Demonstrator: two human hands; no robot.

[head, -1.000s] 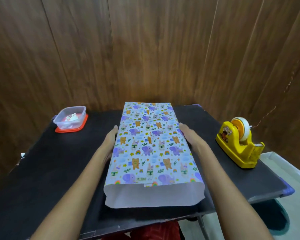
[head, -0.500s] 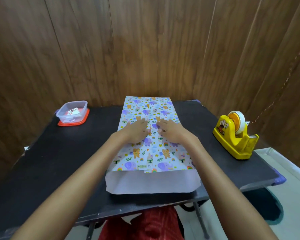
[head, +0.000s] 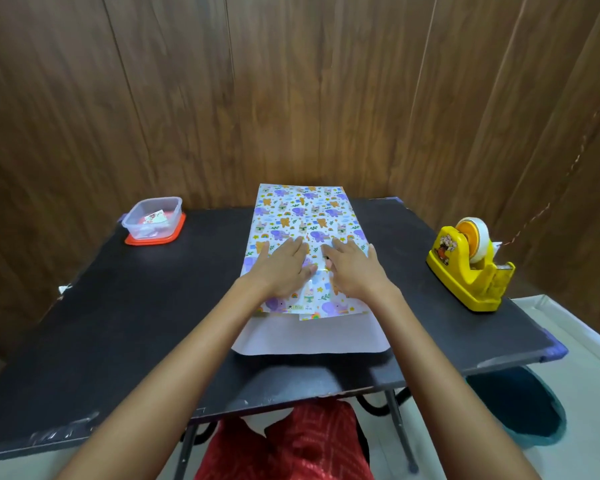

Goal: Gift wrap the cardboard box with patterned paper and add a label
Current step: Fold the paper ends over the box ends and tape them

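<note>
- The patterned wrapping paper [head: 305,216] is laid lengthwise at the middle of the black table [head: 118,306], with its flaps folded inward and a white strip of its underside exposed at the near end.
- The left hand [head: 284,268] is pressed flat on the paper, fingers straight.
- The right hand [head: 355,271] is pressed flat just beside it, fingers straight.
- A yellow tape dispenser [head: 471,268] is stood at the right edge.
- A clear plastic container [head: 155,220] is set at the far left.

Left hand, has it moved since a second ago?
Yes. The left hand moved inward from the left edge of the patterned paper onto its top, now flat beside the right hand.
</note>
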